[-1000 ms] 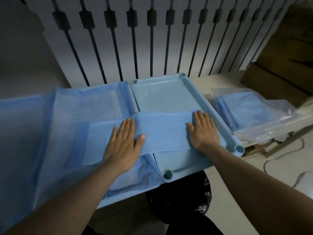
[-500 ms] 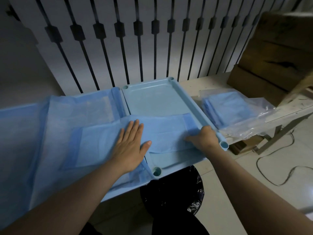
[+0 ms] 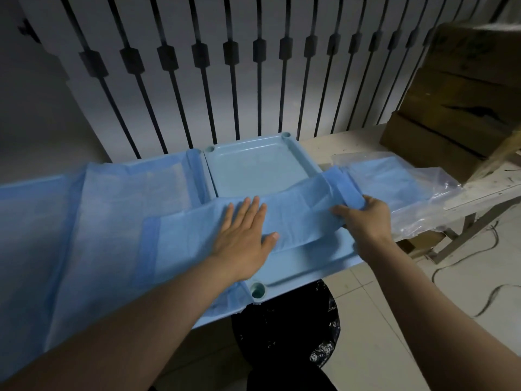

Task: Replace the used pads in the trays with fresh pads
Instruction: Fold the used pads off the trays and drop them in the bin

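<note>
Railing (image 3: 203, 80): black bars on white, behind the bench's far edge.
Spread pads (image 3: 107, 221): blue, covering the bench's left part, draped past its near edge.
Cardboard boxes (image 3: 456, 94): brown, stacked at the bench's far right corner.
Bench (image 3: 324, 149): pale, paint-flecked, bare along the far edge right of the tray.
Tray (image 3: 253, 170): light blue, mid-bench, round sockets at the corners, far half of the floor bare.
Fresh pad (image 3: 296, 218): blue, partly folded, lying across the tray's near half and onto the spread pads at left; right end raised above the tray's right rim.
Pack of pads (image 3: 394, 179): clear plastic wrap, just right of the tray.
Bin bag (image 3: 282, 328): black, on the floor below the tray's near corner.
Left hand (image 3: 242, 238): palm down, fingers straight, slightly spread, pressing the fresh pad flat near the tray's left rim; forearm entering from lower left.
Right hand (image 3: 366, 218): fingers and thumb curled round the fresh pad's right end, gripping it; forearm entering from lower right.
</note>
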Demonstrator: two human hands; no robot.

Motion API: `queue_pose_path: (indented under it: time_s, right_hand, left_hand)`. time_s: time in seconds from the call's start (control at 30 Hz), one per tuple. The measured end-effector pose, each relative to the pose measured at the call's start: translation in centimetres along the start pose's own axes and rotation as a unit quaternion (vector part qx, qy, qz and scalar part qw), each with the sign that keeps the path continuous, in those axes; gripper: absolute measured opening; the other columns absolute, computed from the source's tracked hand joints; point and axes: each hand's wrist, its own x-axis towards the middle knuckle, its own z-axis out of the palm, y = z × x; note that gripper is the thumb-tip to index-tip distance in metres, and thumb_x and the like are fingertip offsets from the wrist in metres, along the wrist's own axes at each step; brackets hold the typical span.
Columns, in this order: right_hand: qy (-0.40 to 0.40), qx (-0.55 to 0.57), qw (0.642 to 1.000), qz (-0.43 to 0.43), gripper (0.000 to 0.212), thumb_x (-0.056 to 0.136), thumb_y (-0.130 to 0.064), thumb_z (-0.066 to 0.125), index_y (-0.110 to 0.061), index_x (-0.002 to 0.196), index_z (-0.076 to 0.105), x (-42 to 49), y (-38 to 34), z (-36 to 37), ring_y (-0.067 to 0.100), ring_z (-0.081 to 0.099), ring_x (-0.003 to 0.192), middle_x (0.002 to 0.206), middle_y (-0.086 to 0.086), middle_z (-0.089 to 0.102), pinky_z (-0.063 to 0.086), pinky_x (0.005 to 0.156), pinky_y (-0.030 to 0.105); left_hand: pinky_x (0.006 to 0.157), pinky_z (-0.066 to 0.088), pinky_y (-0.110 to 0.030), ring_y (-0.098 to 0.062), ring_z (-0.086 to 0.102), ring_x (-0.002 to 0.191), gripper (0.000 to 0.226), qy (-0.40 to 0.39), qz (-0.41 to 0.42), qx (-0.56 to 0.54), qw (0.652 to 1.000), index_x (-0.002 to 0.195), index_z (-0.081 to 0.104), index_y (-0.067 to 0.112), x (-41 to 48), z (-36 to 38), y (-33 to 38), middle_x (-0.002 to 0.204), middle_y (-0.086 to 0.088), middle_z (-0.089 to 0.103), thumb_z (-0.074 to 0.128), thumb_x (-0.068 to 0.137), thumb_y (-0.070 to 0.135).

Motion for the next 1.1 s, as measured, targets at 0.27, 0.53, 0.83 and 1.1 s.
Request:
queue_pose_path:
  time_s: [0.27, 0.53, 0.83, 1.1]
  right_hand:
    - [-0.047, -0.101, 0.987, -0.113, 0.015, 0.075, -0.008, 0.068, -0.005, 0.088, 0.062, -0.7, 1.6, 0.8, 0.033, 0.062, 0.074, 0.078, 0.012, 0.067, 0.052, 0.068, 0.040]
    - [-0.327, -0.264, 0.835, -0.356, 0.028, 0.075, 0.001, 0.061, -0.004, 0.103, 0.059, -2.2, 2.7, 4.2, 0.016, 0.030, 0.143, 0.146, 0.005, 0.047, 0.022, 0.113, 0.022]
    - [-0.399, -0.258, 0.838, -0.268, 0.038, 0.074, -0.045, 0.034, -0.013, 0.084, 0.053, -3.3, 2.2, 4.5, 0.012, 0.039, 0.136, 0.138, -0.001, 0.055, 0.022, 0.115, 0.028]
    - [-0.266, -0.451, 0.792, -0.314, 0.052, 0.105, -0.029, 0.020, -0.015, 0.155, 0.014, -1.5, 3.2, 7.9, 0.015, -0.006, 0.149, 0.163, -0.001, 0.003, -0.008, 0.119, 0.036]
  left_hand:
    - [0.118, -0.013, -0.043, -0.016, -0.024, 0.145, 0.074, -0.071, 0.009, 0.021, 0.997, 0.152, -0.012, 0.014, 3.0, 2.5, 4.1, 0.159, -0.003, -0.021, 0.015, 0.098, 0.057]
    - [0.118, -0.008, -0.049, -0.028, -0.007, 0.148, 0.068, -0.045, 0.025, 0.136, 0.989, 0.153, 0.004, 0.006, 1.6, 0.0, 1.3, 0.161, -0.013, 0.002, 0.026, 0.100, 0.043]
    - [0.120, -0.008, -0.042, -0.017, -0.004, 0.149, 0.060, 0.041, 0.036, 0.050, 0.997, 0.154, 0.005, 0.013, 0.2, -0.5, 0.3, 0.162, -0.003, 0.000, 0.022, 0.103, 0.039]
    - [0.119, -0.007, -0.047, -0.023, -0.013, 0.148, 0.066, -0.069, 0.061, 0.165, 0.982, 0.152, -0.006, 0.005, 1.1, 1.4, 1.6, 0.161, -0.011, -0.011, 0.014, 0.101, 0.043]
